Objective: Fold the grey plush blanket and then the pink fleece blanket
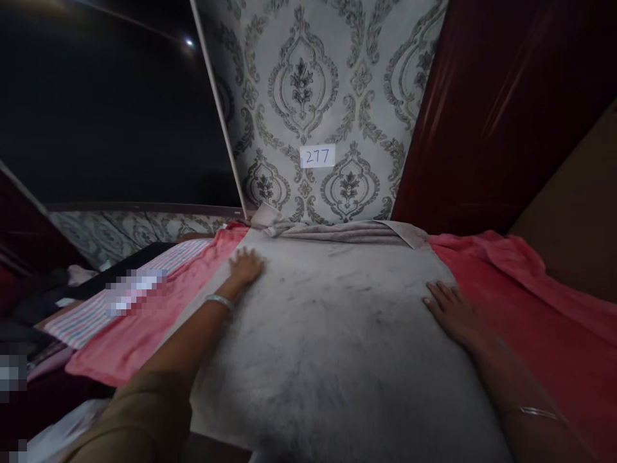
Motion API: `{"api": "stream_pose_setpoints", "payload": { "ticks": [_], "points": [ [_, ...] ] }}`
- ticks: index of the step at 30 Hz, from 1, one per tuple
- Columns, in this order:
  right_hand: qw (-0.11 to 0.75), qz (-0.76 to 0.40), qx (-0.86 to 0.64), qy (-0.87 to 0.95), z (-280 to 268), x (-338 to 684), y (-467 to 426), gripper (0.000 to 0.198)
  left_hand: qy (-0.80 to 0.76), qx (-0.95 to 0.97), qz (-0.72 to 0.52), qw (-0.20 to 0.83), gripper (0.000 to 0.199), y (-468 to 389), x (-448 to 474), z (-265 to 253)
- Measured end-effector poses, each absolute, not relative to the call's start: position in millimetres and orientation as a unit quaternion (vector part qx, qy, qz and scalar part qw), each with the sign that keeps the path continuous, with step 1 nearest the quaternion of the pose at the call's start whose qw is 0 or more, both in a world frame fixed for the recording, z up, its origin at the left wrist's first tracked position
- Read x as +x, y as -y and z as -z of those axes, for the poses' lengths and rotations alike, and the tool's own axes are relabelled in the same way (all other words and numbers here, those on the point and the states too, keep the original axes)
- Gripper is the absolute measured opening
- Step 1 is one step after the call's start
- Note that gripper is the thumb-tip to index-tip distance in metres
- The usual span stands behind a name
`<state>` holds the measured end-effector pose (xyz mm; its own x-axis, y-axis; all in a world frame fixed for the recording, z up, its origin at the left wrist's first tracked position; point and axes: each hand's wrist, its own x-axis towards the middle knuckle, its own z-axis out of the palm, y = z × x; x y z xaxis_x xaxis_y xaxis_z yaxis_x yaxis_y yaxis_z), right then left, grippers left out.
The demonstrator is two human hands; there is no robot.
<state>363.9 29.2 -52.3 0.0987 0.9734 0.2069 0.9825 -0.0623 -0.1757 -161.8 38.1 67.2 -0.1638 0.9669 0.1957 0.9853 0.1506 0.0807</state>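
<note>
Both hands flat on towel (332, 334) (lengthwise wallward)

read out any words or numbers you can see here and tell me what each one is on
"277": handwritten on a small white paper label stuck to the patterned wallpaper, above the grey towel.
The blurred patches at the left edge cannot be read.
No other text shows.

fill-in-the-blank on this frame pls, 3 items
1. Both hands lie flat on a ____ towel.
2. The left hand rests at the towel's edge, beside a ____ cloth.
3. The note on the patterned wall reads ____.
The right hand is flat too.
Missing: grey; pink; 277
</note>
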Motion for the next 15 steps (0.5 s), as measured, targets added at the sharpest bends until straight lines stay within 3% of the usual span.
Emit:
{"api": "stream_pose_setpoints", "payload": {
  "ticks": [6, 10, 15],
  "points": [
    [0.146, 0.024, -0.723, 0.674, 54, 365, -29, 0.070, 0.508, -0.859, 0.040, -0.044, 0.066, -15, -41, -17],
    [0.146, 0.022, -0.718, 0.680, 58, 368, -31, 0.071, 0.598, -0.801, 0.030, -0.027, 0.068, -13, -61, -13],
    [0.159, 0.028, -0.713, 0.682, 62, 370, -35, 0.070, 0.729, -0.685, 0.007, -0.013, 0.067, -11, -172, -34]
  ]
}}
